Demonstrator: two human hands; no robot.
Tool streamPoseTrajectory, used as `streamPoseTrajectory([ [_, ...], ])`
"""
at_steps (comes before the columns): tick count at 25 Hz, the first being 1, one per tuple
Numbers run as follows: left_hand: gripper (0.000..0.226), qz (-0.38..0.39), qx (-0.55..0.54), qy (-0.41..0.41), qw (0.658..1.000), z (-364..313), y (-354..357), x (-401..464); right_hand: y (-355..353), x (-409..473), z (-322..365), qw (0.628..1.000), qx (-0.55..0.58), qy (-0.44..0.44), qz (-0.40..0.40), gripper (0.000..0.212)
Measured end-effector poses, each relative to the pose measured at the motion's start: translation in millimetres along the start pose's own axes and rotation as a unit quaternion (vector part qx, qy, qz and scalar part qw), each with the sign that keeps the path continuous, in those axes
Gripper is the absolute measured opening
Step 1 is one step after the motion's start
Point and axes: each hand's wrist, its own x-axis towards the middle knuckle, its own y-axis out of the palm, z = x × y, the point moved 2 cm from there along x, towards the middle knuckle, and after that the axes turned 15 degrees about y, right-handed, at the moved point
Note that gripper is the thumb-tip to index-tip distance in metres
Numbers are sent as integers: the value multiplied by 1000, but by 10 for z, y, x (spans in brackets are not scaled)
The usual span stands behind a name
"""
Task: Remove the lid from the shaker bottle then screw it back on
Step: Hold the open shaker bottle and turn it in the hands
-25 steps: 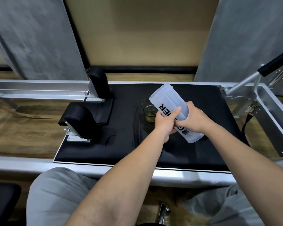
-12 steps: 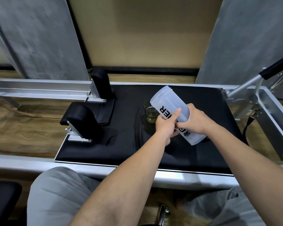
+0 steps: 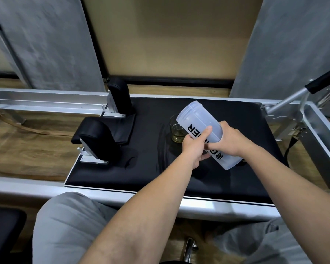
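Bottle: the translucent shaker bottle (image 3: 202, 130) is held tilted above the black pad (image 3: 236, 115), its threaded mouth open and pointing up-left, with no lid on it.
Change: compared with a second ago the bottle is almost in the same pose, only slightly steadier.
Left hand (image 3: 193, 147): fingers closed around the bottle's middle.
Right hand (image 3: 230, 141): wrapped around the bottle's far side.
Lid: not visible, so the screwing back is, I think, still to do.
Glass (image 3: 176, 132): just behind the bottle, holding yellowish liquid.
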Motion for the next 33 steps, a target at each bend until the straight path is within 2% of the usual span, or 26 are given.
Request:
streamPoseTrajectory([
  [7, 47, 1, -3, -4, 1000, -22, 1, 11, -11, 28, 22, 1000, -13, 4, 0, 91],
  [13, 46, -4, -1, -4, 1000, -53, -18, 36, -11, 72, 62, 1000, -25, 4, -10, 82],
  [19, 46, -8, -3, -2, 1000, -69, -30, 42, -25, 76, 111, 1000, -29, 10, -6, 91],
  [26, 44, -8, -3, -1, 1000, -102, -35, 49, -41, 97, 134, 999, -39, 13, -7, 86],
  [33, 50, -10, -5, -4, 1000, -102, -43, 49, -40, 88, 159, 999, -44, 14, -5, 91],
])
